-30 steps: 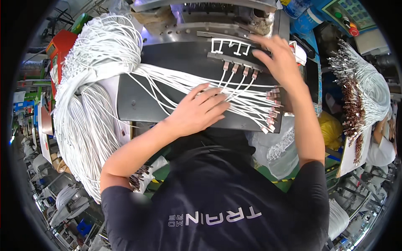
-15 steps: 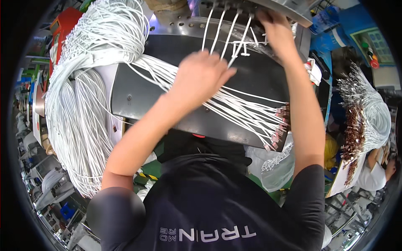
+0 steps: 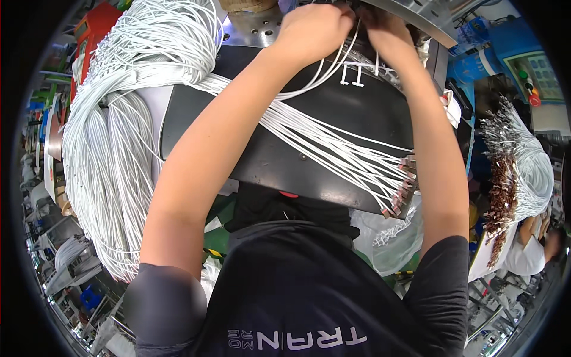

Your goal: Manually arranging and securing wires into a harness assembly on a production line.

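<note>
My left hand (image 3: 315,33) is raised to the machine at the top, its fingers bent together around the end of a white cable (image 3: 324,77). A few such cables curve down from it toward the left. Close beside it, my right hand (image 3: 385,37) reaches under the machine's metal edge, and its fingers are in shadow and partly hidden. Small white plastic pieces (image 3: 352,83) stick out below the hands. A row of white cables with brown and pink connectors (image 3: 399,193) lies across the black work plate (image 3: 369,122).
A large coiled bundle of white cables (image 3: 113,178) hangs at the left. Another bundle with brown ends (image 3: 505,178) lies at the right, near a person's white sleeve (image 3: 523,259). A clear plastic bag of white pieces (image 3: 389,244) hangs below the plate. The metal machine part (image 3: 416,18) overhangs the hands.
My left hand has moved up and right, from the cables over the plate to the machine beside my right hand. Cables that hung straight from the machine now curve toward the left.
</note>
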Tool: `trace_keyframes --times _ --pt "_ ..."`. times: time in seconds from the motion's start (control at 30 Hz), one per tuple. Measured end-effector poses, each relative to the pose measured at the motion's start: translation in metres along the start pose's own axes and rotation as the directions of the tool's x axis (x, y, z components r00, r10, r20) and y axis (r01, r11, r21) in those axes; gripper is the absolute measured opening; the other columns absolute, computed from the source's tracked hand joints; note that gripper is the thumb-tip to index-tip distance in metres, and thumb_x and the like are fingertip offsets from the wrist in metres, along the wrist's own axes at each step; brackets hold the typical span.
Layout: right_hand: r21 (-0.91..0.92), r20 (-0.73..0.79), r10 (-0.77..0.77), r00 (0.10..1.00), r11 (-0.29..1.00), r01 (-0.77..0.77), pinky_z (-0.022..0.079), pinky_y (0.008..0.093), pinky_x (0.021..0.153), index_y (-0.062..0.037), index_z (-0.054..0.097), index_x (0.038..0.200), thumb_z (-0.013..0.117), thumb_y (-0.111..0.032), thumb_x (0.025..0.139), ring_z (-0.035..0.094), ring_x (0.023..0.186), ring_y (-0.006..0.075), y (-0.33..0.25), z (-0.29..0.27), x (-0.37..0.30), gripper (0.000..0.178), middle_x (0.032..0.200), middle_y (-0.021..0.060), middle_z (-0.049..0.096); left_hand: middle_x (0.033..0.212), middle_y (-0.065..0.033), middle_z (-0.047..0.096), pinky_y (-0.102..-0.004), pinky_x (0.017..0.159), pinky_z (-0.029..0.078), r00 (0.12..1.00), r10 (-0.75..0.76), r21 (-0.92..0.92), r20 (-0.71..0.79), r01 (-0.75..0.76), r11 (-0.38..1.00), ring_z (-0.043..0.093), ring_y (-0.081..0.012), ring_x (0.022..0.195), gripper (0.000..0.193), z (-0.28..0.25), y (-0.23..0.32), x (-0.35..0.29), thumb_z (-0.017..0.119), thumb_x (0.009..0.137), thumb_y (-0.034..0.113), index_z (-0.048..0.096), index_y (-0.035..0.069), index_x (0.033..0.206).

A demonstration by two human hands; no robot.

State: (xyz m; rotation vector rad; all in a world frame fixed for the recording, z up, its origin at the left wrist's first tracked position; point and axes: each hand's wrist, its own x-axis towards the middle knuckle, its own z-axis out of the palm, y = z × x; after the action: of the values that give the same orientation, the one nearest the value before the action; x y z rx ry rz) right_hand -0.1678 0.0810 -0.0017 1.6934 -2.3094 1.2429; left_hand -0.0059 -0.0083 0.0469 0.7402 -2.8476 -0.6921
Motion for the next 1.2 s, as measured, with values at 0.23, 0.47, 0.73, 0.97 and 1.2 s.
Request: trace_keyframes --times 0.23,0.47,0.73,0.97,1.2 --pt "-0.399 0.034 -0.211 0.977 0.893 0.207 0.029 0.0472 0.118 -0.0033 0.055 0.141 0.053 -0.037 0.102 0.048 0.135 0.0369 -0.007 0.019 -0.025 0.052 0.141 0.0230 0.056 0.135 -0.0251 0.060 -0.0486 0.105 0.047 0.686 0.505 0.476 -0.523 -0.256 0.841 0.058 -0.0395 0.125 0.048 0.062 -0.058 0.031 0.053 0.092 0.018 0.056 -0.004 0.135" --pt "-0.465 -0.224 -0.378 0.898 0.851 0.242 0.048 0.0430 0.096 -0.0040 0.069 0.120 0.061 -0.030 0.096 0.064 0.106 0.0379 -0.024 0.029 -0.033 0.036 0.111 0.0205 0.069 0.138 -0.0247 0.058 -0.0490 0.116 0.035 0.875 0.207 0.333 -0.438 -0.057 0.941 0.053 -0.0382 0.133 0.053 0.080 -0.066 0.053 0.055 0.090 0.019 0.054 -0.002 0.138" --pt "-0.501 -0.117 -0.110 0.987 0.864 0.037 0.049 0.0462 0.095 -0.0052 0.068 0.125 0.063 -0.025 0.095 0.063 0.106 0.0421 0.018 0.035 -0.033 0.036 0.109 0.0210 0.069 0.122 -0.0238 0.065 -0.0525 0.097 0.049 0.809 0.310 0.417 -0.499 -0.089 0.905 0.064 -0.0393 0.113 0.041 0.074 -0.047 0.038 0.053 0.092 0.015 0.059 -0.001 0.129" --pt "-0.142 -0.376 0.103 0.921 0.976 -0.167 0.053 0.0314 0.091 0.0018 0.068 0.122 0.060 -0.024 0.102 0.069 0.101 0.0203 -0.019 -0.070 -0.177 0.033 0.115 0.0128 0.073 0.104 -0.0193 0.072 -0.0338 0.087 0.054 0.974 -0.054 -0.704 -0.220 -0.120 0.700 0.071 -0.0294 0.098 0.025 0.051 -0.043 -0.151 0.061 0.102 0.022 0.069 -0.001 0.105" --pt "0.181 -0.223 0.812 0.539 0.578 -0.796 0.049 0.0281 0.064 -0.0002 0.067 0.086 0.063 -0.008 0.095 0.060 0.067 0.0131 0.007 -0.063 -0.503 0.013 0.076 0.0048 0.065 0.083 -0.0149 0.071 -0.0310 0.065 0.054 0.881 -0.336 -0.943 0.333 0.317 -0.104 0.070 -0.0223 0.074 0.039 0.126 -0.114 -0.323 0.056 0.106 0.032 0.065 -0.002 0.090"
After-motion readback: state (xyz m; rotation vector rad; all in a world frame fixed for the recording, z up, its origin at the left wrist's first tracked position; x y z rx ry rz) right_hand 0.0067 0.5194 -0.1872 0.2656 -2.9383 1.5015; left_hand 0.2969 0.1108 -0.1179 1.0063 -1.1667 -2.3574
